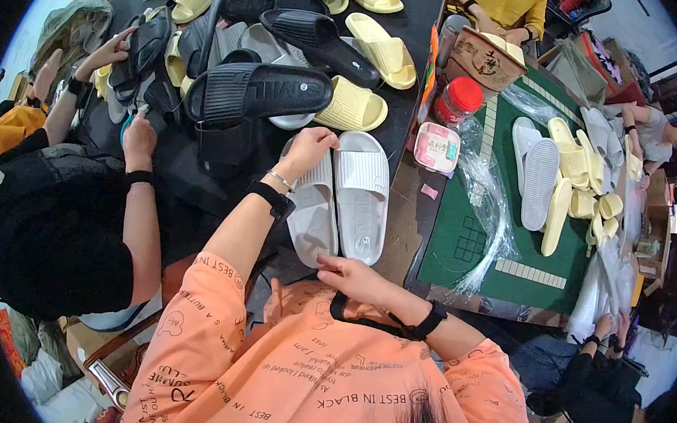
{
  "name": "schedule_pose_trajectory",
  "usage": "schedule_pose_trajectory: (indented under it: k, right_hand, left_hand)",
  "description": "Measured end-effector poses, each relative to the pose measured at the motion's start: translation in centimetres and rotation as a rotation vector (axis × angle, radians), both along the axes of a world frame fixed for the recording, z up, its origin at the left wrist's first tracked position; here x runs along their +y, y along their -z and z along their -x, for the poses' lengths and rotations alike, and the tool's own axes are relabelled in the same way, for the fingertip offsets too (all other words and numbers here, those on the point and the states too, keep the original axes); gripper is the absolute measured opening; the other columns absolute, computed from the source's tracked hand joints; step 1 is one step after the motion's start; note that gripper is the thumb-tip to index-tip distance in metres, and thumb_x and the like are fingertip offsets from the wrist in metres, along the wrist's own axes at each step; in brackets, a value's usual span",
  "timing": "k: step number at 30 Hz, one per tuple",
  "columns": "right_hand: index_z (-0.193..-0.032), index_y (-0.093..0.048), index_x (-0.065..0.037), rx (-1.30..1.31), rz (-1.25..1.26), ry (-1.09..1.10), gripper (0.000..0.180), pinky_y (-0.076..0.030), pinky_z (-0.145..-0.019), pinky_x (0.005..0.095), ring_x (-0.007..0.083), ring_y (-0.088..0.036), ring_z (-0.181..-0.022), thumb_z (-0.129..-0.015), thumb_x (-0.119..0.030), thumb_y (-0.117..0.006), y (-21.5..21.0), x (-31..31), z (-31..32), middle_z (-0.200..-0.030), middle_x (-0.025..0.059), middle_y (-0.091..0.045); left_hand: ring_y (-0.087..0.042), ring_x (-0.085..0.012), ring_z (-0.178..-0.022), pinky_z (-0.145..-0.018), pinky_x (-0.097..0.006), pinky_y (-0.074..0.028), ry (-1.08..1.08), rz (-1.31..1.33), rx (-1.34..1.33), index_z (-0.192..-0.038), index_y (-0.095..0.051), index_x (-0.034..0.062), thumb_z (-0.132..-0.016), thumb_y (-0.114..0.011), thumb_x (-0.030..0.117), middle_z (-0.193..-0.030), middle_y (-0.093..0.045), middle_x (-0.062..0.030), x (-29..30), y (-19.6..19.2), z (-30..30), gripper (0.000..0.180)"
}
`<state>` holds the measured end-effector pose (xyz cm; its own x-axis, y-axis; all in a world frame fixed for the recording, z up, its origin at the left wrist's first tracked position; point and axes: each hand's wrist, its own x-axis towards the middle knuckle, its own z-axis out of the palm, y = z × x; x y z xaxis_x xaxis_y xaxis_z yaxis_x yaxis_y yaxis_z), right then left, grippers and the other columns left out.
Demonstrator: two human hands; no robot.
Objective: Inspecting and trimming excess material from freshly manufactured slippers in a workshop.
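Observation:
A pair of light grey slide sandals lies side by side on the black table in front of me, toes pointing away. My left hand (309,152) is bent over the toe of the left grey slide (312,217). Its fingertips are pinched together beside the toe of the right grey slide (361,201); anything between them is too small to make out. At the heel of the left slide, my right hand (353,279) has its thumb and fingers on the edge. Just beyond my left hand lie a black slide (260,94) and a pale yellow slide (353,105).
Black, grey and yellow slides pile up across the far side of the table. A co-worker's hand (139,142) works at the left. On the right, a green table (454,252) holds a red-lidded jar (460,98), clear plastic strands (491,215) and more slides. Another person sits opposite.

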<state>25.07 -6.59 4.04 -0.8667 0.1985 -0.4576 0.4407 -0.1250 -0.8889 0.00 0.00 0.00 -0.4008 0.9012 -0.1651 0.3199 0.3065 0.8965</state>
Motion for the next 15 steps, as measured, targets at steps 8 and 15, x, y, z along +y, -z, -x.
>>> schedule_pose_trajectory:
  k: [8, 15]
  right_hand:
    - [-0.124, -0.040, 0.003, -0.020, -0.102, -0.150, 0.048, -0.046, -0.077, 0.0291, 0.0226, -0.060, -0.087, -0.085, -0.020, -0.055, -1.9, 0.4, 0.0, -0.097, 0.0180, -0.061]
    - [-0.127, -0.035, 0.005, 0.025, -0.026, -0.065, 0.052, -0.045, -0.081, 0.0298, 0.0247, -0.057, -0.094, -0.086, -0.021, -0.054, -1.4, -0.2, -0.6, -0.106, 0.0217, -0.057]
  left_hand:
    - [-0.060, -0.0172, -0.073, -0.069, -0.028, -0.045, -0.017, 0.041, 0.009, -0.082, -0.064, -0.0010, -0.082, -0.051, 0.016, -0.078, -0.065, -0.0086, -0.2, -0.2, -0.5, 0.021]
    - [-0.061, -0.0191, -0.073, -0.069, -0.029, -0.045, 0.108, -0.012, 0.047, -0.082, -0.064, -0.0013, -0.082, -0.052, 0.017, -0.078, -0.065, -0.0108, -0.1, -0.6, -1.2, 0.021]
